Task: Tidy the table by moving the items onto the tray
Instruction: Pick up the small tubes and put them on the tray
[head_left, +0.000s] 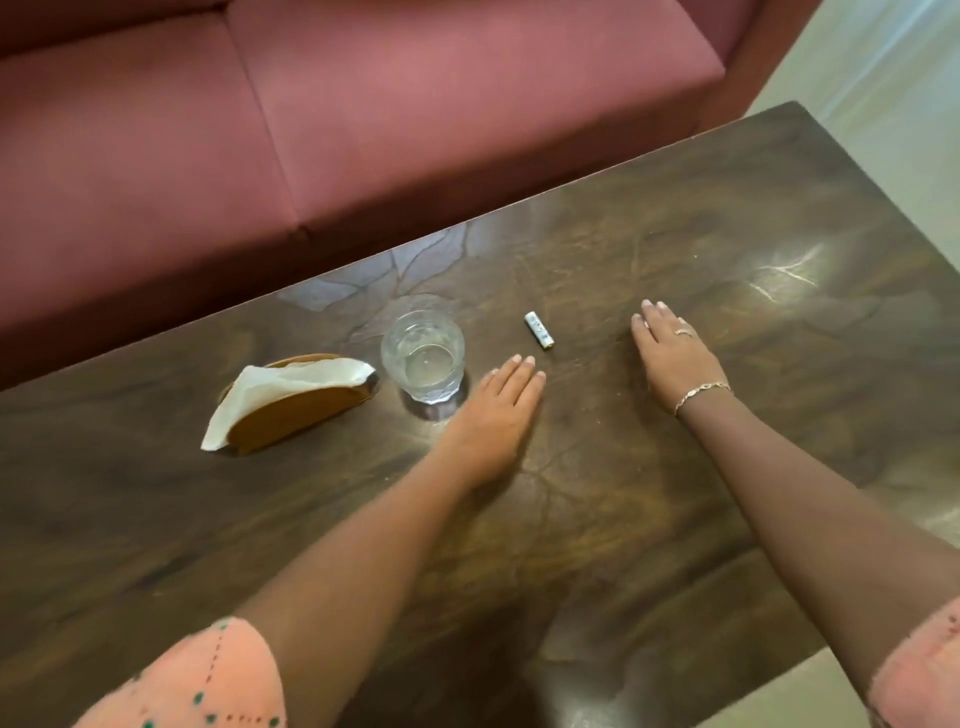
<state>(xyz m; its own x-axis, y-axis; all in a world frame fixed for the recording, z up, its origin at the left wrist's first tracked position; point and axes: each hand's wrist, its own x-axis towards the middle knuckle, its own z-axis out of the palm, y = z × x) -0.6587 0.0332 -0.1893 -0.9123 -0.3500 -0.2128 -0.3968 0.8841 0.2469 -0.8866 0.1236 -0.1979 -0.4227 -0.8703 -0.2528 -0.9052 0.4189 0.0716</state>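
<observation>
Both hands flat on the desk (675, 218), fingers spread, holding nothing — left hand (498, 415) just beside the glass (423, 356), battery (538, 330) between them. No tray visible; a careless sweep could topple the glass.

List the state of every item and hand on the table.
Glass: upright, looks empty.
Battery: lying flat between the hands.
Napkin holder: upright, holding a napkin.
Left hand: open, flat, empty.
Right hand: open, flat, empty.
Tray: not in view.

Battery (538, 330) right of glass (423, 356)
</observation>
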